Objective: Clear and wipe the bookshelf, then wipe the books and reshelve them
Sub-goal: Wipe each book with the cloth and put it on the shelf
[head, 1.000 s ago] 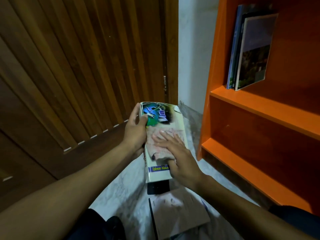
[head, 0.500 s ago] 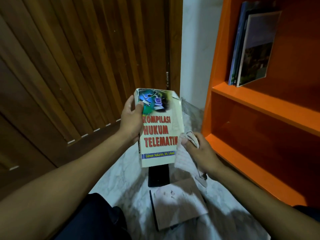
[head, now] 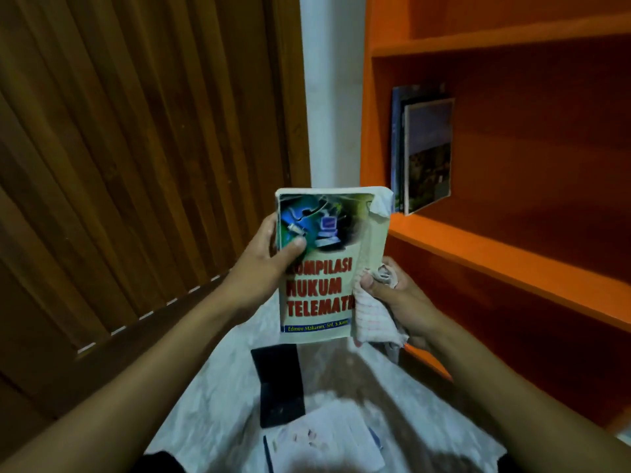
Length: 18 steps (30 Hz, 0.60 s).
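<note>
Up in front of the orange bookshelf [head: 485, 254], a paperback book [head: 324, 268] stands upright with its cover toward the camera — its top right corner is torn and curled. The left hand [head: 263, 268] grips the book's left edge, thumb curled over the cover and fingers behind it. The right hand [head: 399, 298] pinches a pale checked cloth [head: 374, 319] against the book's right edge, the cloth hanging down below the thumb. On the shelf, a few thin books [head: 425, 151] lean against the left wall. Below, on the marble floor [head: 218, 387], lie a dark flat book [head: 280, 387] and — nearer — a pale one [head: 324, 445].
</note>
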### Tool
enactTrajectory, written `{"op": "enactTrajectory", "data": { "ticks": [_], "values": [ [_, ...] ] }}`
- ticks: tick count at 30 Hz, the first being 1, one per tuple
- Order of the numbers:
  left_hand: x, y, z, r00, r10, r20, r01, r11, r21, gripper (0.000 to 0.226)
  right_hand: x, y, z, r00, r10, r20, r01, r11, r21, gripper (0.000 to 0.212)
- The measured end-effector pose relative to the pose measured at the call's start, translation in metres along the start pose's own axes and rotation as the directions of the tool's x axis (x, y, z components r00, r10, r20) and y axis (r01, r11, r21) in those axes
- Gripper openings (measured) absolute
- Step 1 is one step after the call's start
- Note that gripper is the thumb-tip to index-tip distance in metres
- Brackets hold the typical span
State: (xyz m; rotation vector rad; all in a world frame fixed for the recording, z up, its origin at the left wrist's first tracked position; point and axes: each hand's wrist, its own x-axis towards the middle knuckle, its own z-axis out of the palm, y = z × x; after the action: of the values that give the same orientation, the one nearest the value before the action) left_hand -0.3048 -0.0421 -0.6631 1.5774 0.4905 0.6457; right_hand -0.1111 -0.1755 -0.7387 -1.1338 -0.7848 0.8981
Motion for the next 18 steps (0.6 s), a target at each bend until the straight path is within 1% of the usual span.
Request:
{"op": "enactTrajectory", "data": {
  "ticks": [2,3,4,5,7,8,9,11,13,18],
  "values": [
    [0.003,-0.002,0.002,0.996,-0.049,0.075,0.035,0.984,0.177,0.045,0.002,-0.023,-0.008,0.998,-0.044,-0.033,0.043,0.998,-0.043,0.042],
    [0.007,-0.004,0.005,0.994,-0.071,0.085,0.049,0.971,0.234,0.042,0.004,-0.035,-0.011,0.997,-0.070,-0.036,0.068,0.996,-0.059,0.041],
    [0.012,-0.006,0.008,0.995,-0.077,0.070,0.057,0.966,0.252,0.037,0.005,-0.048,-0.014,0.995,-0.094,-0.044,0.091,0.993,-0.069,0.040],
    [0.019,-0.005,0.013,0.997,-0.058,0.050,0.044,0.968,0.246,0.033,0.009,-0.058,-0.018,0.991,-0.126,-0.044,0.122,0.988,-0.096,0.041],
    [0.040,0.002,0.027,0.999,0.038,-0.001,-0.037,0.967,0.253,0.029,0.019,-0.081,-0.027,0.981,-0.186,-0.062,0.172,0.968,-0.181,0.042],
    [0.051,0.006,0.036,0.996,0.088,-0.023,-0.080,0.968,0.239,0.028,0.025,-0.092,-0.032,0.968,-0.232,-0.093,0.205,0.949,-0.239,0.041],
    [0.063,0.010,0.047,0.992,0.117,-0.042,-0.107,0.975,0.196,0.027,0.031,-0.104,-0.038,0.947,-0.290,-0.135,0.238,0.921,-0.309,0.040],
    [0.088,0.016,0.071,0.987,0.137,-0.077,-0.125,0.982,0.143,0.024,0.041,-0.128,-0.051,0.887,-0.386,-0.252,0.251,0.864,-0.437,0.042],
    [0.114,0.021,0.097,0.977,0.172,-0.124,-0.145,0.969,0.201,0.019,0.046,-0.145,-0.064,0.836,-0.439,-0.328,0.217,0.815,-0.538,0.042],
    [0.179,0.018,0.161,0.953,0.245,-0.179,-0.182,0.934,0.309,0.023,0.047,-0.155,-0.094,0.791,-0.476,-0.386,0.197,0.794,-0.575,0.031]
  ]
}}
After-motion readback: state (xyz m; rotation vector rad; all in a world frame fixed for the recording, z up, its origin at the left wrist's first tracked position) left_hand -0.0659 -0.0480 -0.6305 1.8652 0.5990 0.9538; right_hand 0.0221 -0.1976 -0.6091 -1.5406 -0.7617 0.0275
